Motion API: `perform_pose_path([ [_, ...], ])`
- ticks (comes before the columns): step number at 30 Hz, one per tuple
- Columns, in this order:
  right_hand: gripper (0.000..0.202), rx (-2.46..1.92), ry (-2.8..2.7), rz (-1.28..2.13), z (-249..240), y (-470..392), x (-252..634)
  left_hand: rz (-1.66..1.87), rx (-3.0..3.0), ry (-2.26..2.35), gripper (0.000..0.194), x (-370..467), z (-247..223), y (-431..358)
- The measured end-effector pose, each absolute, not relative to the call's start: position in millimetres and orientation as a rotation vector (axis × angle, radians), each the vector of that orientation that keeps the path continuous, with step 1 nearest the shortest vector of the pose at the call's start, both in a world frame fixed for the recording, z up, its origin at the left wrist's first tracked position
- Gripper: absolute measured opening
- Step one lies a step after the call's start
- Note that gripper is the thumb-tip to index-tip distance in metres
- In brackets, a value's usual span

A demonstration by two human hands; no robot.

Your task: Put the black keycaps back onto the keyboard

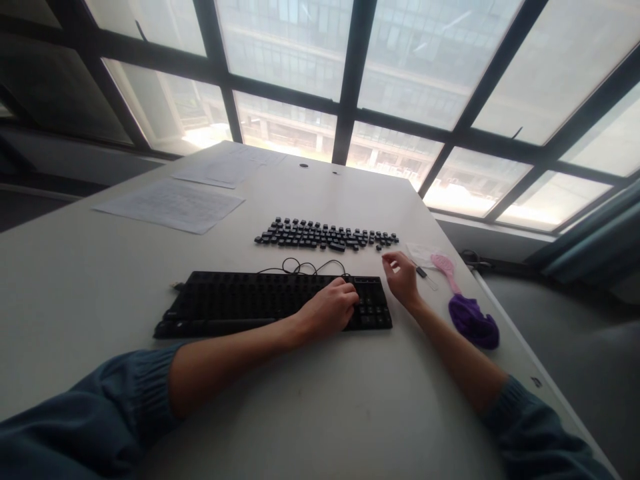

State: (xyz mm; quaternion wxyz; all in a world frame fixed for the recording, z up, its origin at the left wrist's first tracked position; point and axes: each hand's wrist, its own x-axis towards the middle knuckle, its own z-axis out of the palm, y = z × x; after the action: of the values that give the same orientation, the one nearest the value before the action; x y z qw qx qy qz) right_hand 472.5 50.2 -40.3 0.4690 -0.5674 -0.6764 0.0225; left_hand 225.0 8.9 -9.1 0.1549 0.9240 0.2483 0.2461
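Observation:
A black keyboard point(225, 313) lies on the white table in front of me, most of its key field bare of keycaps. Several keys sit on its right-hand block point(373, 310). My left hand point(330, 305) rests over the keyboard just left of that block, fingers curled down; whatever the fingertips touch or hold is hidden. Just past the keyboard's right end, my right hand point(401, 280) is raised with thumb and fingers drawn together; anything between them is too small to make out. Loose black keycaps point(320, 237) stand in rows behind the keyboard, a single keycap point(379, 248) nearest my right fingertips.
A thin black cable point(300, 267) loops behind the keyboard. To the right lie a pink brush point(444, 265), a purple cloth point(473, 323), a small wire tool with a dark handle point(421, 272) and a clear bag point(417, 253). Paper sheets point(170, 205) lie at the back left.

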Motion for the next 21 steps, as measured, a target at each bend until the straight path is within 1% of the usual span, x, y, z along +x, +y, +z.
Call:
perform_pose_path([
  [4, 0.015, -1.449, -1.669, 0.021, -48.1, 97.2, 493.7, 0.701, 2.622, 0.741, 0.019, 223.8, -9.4, 8.6],
  [8, 0.015, -1.457, -1.750, 0.037, -50.7, 117.2, 497.1, 0.689, 2.619, 0.729, 0.019, 223.1, -8.5, 7.9],
  [16, 0.014, -1.476, -1.756, 0.124, -53.2, 120.6, 495.5, 0.686, 2.614, 0.734, 0.019, 223.0, -8.2, 8.1],
  [21, 0.019, -1.425, -1.663, 0.230, -49.3, 94.0, 487.4, 0.692, 2.609, 0.779, 0.019, 222.5, -7.4, 7.2],
])
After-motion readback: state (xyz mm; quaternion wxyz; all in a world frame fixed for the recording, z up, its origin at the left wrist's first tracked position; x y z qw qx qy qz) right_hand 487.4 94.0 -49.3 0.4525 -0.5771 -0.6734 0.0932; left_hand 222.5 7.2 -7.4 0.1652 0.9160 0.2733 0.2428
